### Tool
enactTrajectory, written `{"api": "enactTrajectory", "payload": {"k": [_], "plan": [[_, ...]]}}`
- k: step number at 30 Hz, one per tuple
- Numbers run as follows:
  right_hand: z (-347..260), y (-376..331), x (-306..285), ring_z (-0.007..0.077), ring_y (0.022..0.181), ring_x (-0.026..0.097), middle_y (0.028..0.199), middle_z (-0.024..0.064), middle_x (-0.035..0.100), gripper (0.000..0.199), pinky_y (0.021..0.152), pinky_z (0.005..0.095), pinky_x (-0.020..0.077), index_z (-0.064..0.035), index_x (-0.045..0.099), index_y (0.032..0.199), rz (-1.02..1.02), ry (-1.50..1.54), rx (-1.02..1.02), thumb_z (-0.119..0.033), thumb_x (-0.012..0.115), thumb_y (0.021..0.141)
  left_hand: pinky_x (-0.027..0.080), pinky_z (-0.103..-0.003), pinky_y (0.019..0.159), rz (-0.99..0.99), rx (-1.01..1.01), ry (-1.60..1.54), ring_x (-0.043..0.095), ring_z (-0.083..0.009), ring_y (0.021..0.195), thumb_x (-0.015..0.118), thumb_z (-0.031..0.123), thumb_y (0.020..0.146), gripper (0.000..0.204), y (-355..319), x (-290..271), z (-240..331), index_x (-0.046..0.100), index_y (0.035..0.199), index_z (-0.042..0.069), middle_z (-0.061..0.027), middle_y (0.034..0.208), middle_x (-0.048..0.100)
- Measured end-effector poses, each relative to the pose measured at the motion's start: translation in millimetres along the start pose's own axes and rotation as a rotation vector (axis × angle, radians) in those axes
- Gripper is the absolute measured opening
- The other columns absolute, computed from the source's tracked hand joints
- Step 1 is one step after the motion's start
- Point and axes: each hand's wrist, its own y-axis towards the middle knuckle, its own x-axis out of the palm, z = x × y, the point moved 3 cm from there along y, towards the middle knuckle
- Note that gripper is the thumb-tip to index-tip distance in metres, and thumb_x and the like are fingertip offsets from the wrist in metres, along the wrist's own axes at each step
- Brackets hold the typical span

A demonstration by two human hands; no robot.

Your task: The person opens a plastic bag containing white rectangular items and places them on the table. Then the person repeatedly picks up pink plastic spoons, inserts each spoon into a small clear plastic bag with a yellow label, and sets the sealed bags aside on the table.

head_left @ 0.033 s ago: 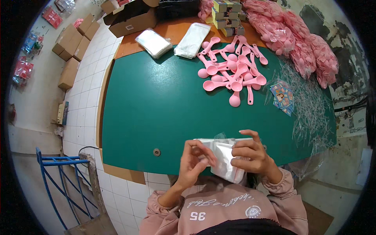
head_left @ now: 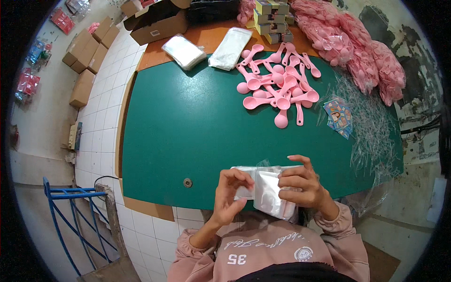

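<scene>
Nothing is shifting since the earlier frame: I am seeing both hands staying at the near edge of the green tabletop (head_left: 188,127). Left hand (head_left: 231,196) is pinching the left end of a stack of clear plastic bags (head_left: 267,190) between thumb and fingertips. Right hand (head_left: 300,184) is curling its fingers around the stack's right side. Further right, pink plastic scoops (head_left: 278,82) are lying heaped.

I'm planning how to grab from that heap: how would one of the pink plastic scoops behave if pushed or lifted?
The pink scoops look like thin moulded plastic, so probably stiff and light. Their round bowls might let one rock or pivot when pushed on the smooth green tabletop. They lie tangled, so lifting one may drag its neighbours.
</scene>
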Motion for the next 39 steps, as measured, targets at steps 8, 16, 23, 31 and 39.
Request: {"api": "enactTrajectory", "payload": {"k": [8, 16, 23, 31, 39], "plan": [[-5.3, 11.1, -18.4, 0.0206, 0.071, 0.059, 0.076, 0.0061, 0.060, 0.012, 0.069, 0.0358, 0.0474, -0.0068, 0.053, 0.071, 0.296, 0.206, 0.154, -0.011, 0.064, 0.068, 0.040, -0.043, 0.087, 0.072, 0.419, 0.816, 0.046, -0.0352, 0.106, 0.068, 0.003, 0.059, 0.056, 0.1, 19.6, 9.8, 0.041, 0.108, 0.005, -0.0213, 0.110, 0.046], [6.5, -1.7, -45.5, 0.0066, 0.068, 0.050, 0.079, 0.0059, 0.058, 0.027, 0.058, 0.0232, 0.0441, -0.0008, 0.052, 0.092, 0.198, 0.412, 0.951, -0.009, 0.070, 0.075, 0.046, -0.031, 0.052, -0.124, -0.009, 0.954, 0.057, -0.0275, 0.054, 0.060, 0.008, 0.076, 0.019, 46.9, 5.3, 81.5, 0.058, 0.092, 0.000, -0.0141, 0.072, 0.060], [17.2, -52.5, -26.9, 0.0162, 0.070, 0.063, 0.089, 0.0147, 0.062, 0.032, 0.059, 0.0280, 0.0485, -0.0004, 0.054, 0.100, -0.110, 0.325, 1.133, -0.013, 0.070, 0.074, 0.048, -0.035, 0.064, -0.477, -0.043, 1.294, 0.060, -0.0309, 0.071, 0.063, 0.019, 0.077, 0.026, 57.4, -8.9, 31.9, 0.061, 0.095, 0.000, -0.0144, 0.086, 0.060], [77.2, -35.0, -66.6, 0.0301, 0.083, 0.056, 0.086, 0.0125, 0.059, 0.033, 0.070, 0.0396, 0.0444, -0.0020, 0.060, 0.093, -0.047, -0.164, 0.826, -0.029, 0.065, 0.076, 0.042, -0.038, 0.077, -0.297, 0.212, 1.405, 0.051, -0.0286, 0.094, 0.069, 0.028, 0.072, 0.040, 80.5, 45.2, 12.4, 0.057, 0.103, 0.004, -0.0116, 0.104, 0.051], [142.3, -17.1, -6.6, 0.0352, 0.076, 0.056, 0.088, 0.0187, 0.056, 0.036, 0.068, 0.0420, 0.0450, 0.0027, 0.050, 0.096, 0.093, -0.554, 0.673, -0.015, 0.067, 0.071, 0.048, -0.036, 0.062, -0.520, 0.074, 1.006, 0.060, -0.0300, 0.070, 0.068, 0.020, 0.074, 0.025, 107.0, 40.6, -29.3, 0.057, 0.089, 0.003, -0.0134, 0.088, 0.059]]}}
